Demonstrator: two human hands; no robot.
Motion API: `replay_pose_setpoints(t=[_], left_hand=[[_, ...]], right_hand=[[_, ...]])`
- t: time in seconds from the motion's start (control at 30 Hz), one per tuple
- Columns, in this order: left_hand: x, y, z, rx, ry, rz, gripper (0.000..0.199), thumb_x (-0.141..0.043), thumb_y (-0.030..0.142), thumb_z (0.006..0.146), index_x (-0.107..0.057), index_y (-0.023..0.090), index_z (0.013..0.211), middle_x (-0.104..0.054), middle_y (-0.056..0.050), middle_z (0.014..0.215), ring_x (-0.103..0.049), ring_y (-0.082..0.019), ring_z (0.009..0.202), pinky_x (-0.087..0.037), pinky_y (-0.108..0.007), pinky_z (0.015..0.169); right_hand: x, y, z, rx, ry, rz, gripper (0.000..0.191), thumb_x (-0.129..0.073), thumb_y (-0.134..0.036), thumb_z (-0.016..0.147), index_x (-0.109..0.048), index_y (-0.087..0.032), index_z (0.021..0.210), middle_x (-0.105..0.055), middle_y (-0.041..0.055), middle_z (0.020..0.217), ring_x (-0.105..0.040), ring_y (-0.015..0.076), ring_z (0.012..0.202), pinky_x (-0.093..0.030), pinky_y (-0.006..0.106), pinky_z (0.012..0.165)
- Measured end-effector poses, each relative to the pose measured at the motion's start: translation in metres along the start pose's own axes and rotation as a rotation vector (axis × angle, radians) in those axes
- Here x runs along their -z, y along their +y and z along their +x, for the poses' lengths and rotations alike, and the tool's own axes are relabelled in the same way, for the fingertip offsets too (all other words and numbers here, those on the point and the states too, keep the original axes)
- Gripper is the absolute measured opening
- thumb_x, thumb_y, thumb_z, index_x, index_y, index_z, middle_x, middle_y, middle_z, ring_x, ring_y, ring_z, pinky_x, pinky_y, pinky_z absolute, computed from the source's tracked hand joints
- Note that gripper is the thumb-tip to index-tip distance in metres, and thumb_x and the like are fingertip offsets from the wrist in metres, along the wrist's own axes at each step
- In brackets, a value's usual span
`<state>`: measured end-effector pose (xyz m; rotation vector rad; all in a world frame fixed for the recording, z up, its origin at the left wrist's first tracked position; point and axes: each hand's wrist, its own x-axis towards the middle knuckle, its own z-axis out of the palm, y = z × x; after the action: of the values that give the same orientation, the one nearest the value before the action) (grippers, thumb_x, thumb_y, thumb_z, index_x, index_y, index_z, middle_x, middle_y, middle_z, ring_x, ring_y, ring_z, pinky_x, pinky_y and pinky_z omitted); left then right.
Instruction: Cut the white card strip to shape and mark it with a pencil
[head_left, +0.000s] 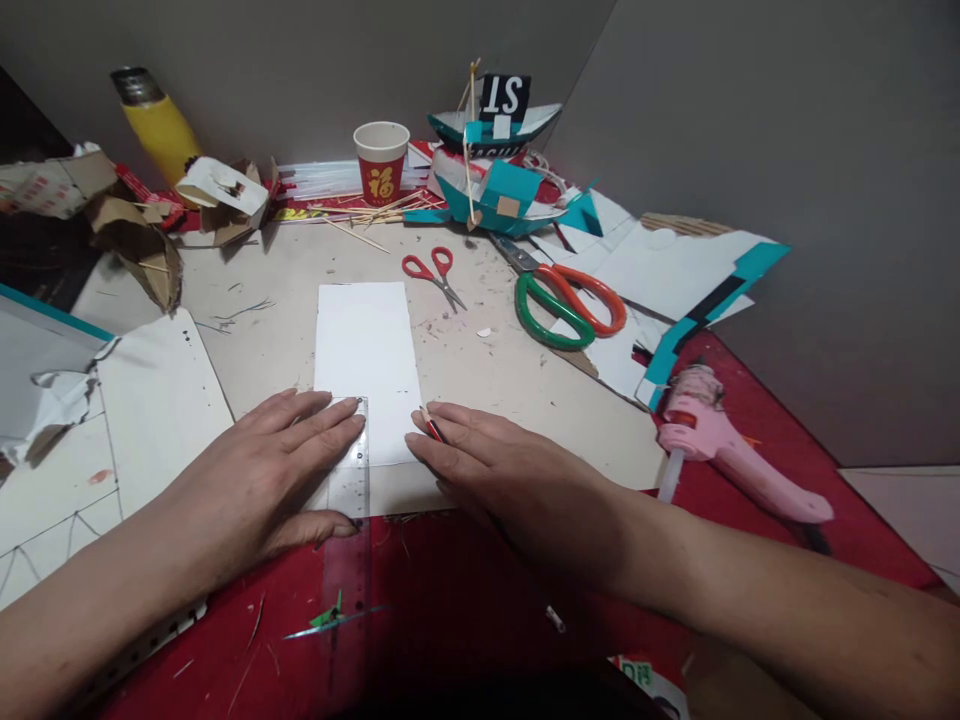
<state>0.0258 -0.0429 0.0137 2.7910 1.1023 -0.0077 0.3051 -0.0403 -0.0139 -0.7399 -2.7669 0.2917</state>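
My left hand [277, 460] lies flat with its fingers stretched out, pressing on a clear plastic ruler [351, 490]. That ruler overlaps the lower left part of a white card [364, 345] and runs down past the cardboard edge. Small marks show on the card near its right side. My right hand [495, 450] rests at the card's lower right edge, closed around a red and black pencil [433, 427]; most of the pencil is hidden under the fingers. Beyond the card lie small red-handled scissors [435, 275].
Large scissors [566, 300] with green and orange handles lie right of the card. A pink glue gun [735, 450] rests on the red table [450, 600]. Behind stand a paper cup [381, 165], model boats [502, 195], a yellow bottle [161, 130] and cardboard scraps [142, 240].
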Motion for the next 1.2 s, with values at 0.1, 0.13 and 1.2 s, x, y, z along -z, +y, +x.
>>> replay_pose_setpoints(t=[0.1, 0.13, 1.2], left_hand=[[0.0005, -0.0003, 0.0005, 0.008, -0.013, -0.015, 0.074, -0.053, 0.062, 0.086, -0.04, 0.018, 0.145, -0.046, -0.01, 0.151, -0.043, -0.032, 0.134, -0.035, -0.05, 0.11], [0.0007, -0.0004, 0.0007, 0.011, -0.016, -0.019, 0.074, -0.053, 0.061, 0.087, -0.04, 0.019, 0.145, -0.045, -0.01, 0.151, -0.042, -0.031, 0.134, -0.036, -0.049, 0.11], [0.0086, 0.0034, 0.004, 0.009, -0.023, -0.03, 0.069, -0.059, 0.056, 0.085, -0.051, 0.012, 0.137, -0.052, -0.02, 0.144, -0.05, -0.039, 0.129, -0.044, -0.059, 0.102]], right_hand=[[-0.0004, 0.0002, 0.0003, -0.004, 0.0, 0.008, 0.041, -0.043, -0.005, 0.092, -0.053, 0.002, 0.13, -0.057, 0.0278, 0.132, -0.052, 0.0368, 0.127, -0.048, 0.052, 0.102], [-0.0004, 0.0003, 0.0006, -0.002, 0.0, 0.01, 0.04, -0.042, -0.005, 0.092, -0.053, 0.002, 0.13, -0.057, 0.0279, 0.132, -0.052, 0.037, 0.126, -0.049, 0.052, 0.102], [-0.0036, 0.0012, 0.0003, -0.013, -0.054, 0.021, 0.048, -0.05, -0.004, 0.087, -0.05, 0.0, 0.135, -0.054, 0.0274, 0.137, -0.048, 0.0374, 0.131, -0.045, 0.05, 0.105]])
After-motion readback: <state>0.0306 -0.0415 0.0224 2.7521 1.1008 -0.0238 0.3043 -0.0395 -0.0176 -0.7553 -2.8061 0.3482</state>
